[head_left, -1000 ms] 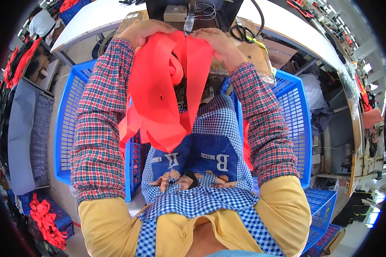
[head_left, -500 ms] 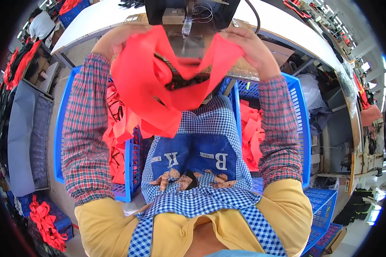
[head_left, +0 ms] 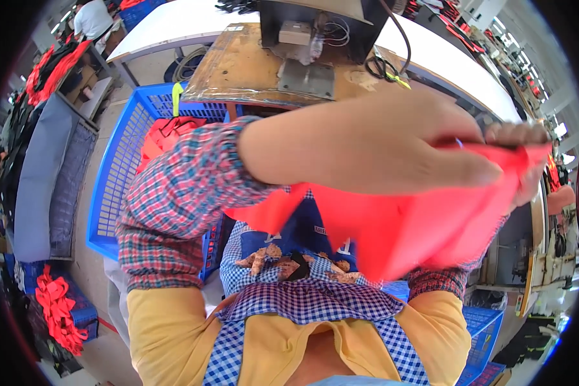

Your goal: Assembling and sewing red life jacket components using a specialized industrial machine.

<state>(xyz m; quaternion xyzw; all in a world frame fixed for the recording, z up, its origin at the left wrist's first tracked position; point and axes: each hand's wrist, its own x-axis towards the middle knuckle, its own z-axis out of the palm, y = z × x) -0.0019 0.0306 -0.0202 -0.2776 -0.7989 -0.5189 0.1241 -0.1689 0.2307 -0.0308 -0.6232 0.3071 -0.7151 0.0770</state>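
My left hand (head_left: 424,138) reaches across to the right, its fingers closed on a bright red-orange fabric strip (head_left: 399,225). The wide strip hangs in loose folds below the hand, over my apron and lap, and is smeared by motion. At the far right end of the strip my right hand (head_left: 527,183) grips its edge. Most of that hand is behind the cloth and only some fingers show. Both hands are in front of me, away from the wooden worktable (head_left: 228,64) and the black-housed machine (head_left: 360,32) on it.
A blue plastic crate (head_left: 112,199) with red fabric pieces (head_left: 167,138) stands at my left, against the worktable. White tables (head_left: 167,29) run behind the machine. A dark cable (head_left: 399,32) hangs by the machine. Another blue crate (head_left: 479,341) is low at the right.
Both hands have moved from in front of the machine toward the right, taking the fabric strip along. My left arm now crosses my body. The view has shifted, showing more of the worktable.
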